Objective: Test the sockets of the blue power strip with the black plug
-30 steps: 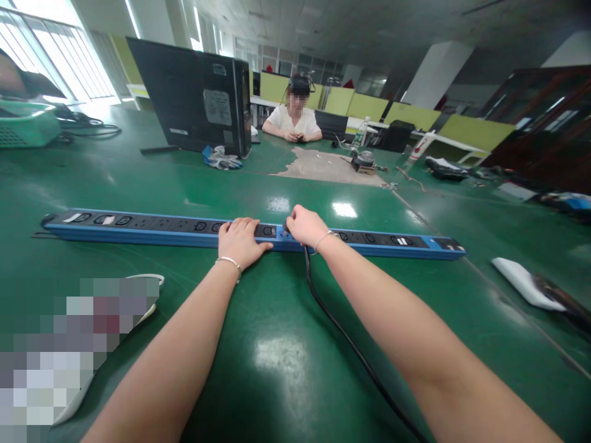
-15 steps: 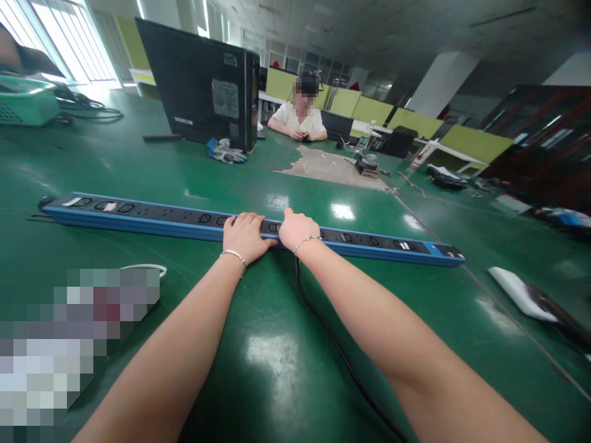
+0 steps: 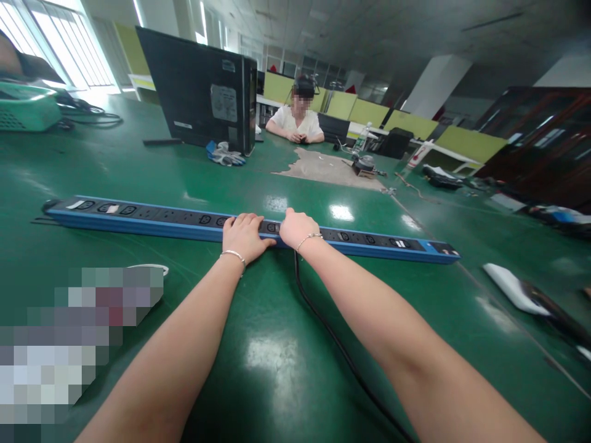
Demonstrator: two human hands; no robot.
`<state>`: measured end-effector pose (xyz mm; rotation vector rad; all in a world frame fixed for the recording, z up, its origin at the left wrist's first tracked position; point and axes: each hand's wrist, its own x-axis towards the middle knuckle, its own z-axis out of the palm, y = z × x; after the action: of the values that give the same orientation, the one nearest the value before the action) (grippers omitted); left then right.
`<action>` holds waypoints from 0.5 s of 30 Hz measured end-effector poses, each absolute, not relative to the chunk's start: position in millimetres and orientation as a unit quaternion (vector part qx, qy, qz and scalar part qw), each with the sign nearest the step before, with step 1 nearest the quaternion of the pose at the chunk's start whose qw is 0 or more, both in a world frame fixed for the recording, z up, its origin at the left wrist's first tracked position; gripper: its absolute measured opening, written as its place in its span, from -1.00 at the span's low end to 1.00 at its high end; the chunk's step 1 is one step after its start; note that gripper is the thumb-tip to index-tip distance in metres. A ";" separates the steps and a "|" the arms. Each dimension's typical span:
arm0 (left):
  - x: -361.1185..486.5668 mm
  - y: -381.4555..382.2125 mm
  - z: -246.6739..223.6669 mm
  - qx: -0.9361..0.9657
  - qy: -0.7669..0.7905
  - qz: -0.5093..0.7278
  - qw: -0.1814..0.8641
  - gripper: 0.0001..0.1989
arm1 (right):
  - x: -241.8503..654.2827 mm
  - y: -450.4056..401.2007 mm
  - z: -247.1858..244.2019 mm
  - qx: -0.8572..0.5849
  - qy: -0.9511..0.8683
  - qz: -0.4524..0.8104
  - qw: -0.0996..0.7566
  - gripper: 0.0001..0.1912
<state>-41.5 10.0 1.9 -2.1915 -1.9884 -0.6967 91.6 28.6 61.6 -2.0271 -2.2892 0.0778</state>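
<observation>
A long blue power strip point(image 3: 143, 224) with a black row of outlets lies across the green table in front of me. My left hand point(image 3: 244, 235) clasps its middle, fingers over the top and thumb along the near side. Close beside it, my right hand point(image 3: 299, 230) is closed over the outlets with the thumb on top. A black power cord point(image 3: 344, 351) comes out beneath this hand and runs toward me at lower right. Its plug is hidden inside the fist, so how far it sits in an outlet cannot be seen.
Behind the strip stands a black computer case point(image 3: 198, 92) with gloves point(image 3: 225, 154) at its foot. A green basket point(image 3: 28, 111) is at far left. Across the table sits a person point(image 3: 298, 120). A white-and-black object point(image 3: 517, 289) lies right; a blurred-out item point(image 3: 92, 332) lies left.
The view has shifted very slightly. Both hands keep their places on the strip, and nothing else has visibly moved.
</observation>
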 end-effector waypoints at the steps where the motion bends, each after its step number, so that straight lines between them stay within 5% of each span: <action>1: -41.8 10.0 1.8 -0.721 -0.652 -0.231 0.050 -0.39 | 91.5 28.2 63.0 -0.661 -0.749 0.027 0.038 -0.69; 10: -42.1 11.9 1.3 -0.721 -0.652 -0.231 0.045 -0.39 | 121.7 47.6 163.5 -0.616 -0.775 -0.053 0.131 -0.70; 15: -45.5 15.0 1.1 -0.728 -0.647 -0.227 0.014 -0.36 | 135.1 34.0 143.1 -0.639 -0.756 0.124 0.069 -0.70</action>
<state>-45.5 15.0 1.1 -2.2667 -2.0137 -0.7070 135.1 34.0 143.1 -1.9227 -2.2772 0.3724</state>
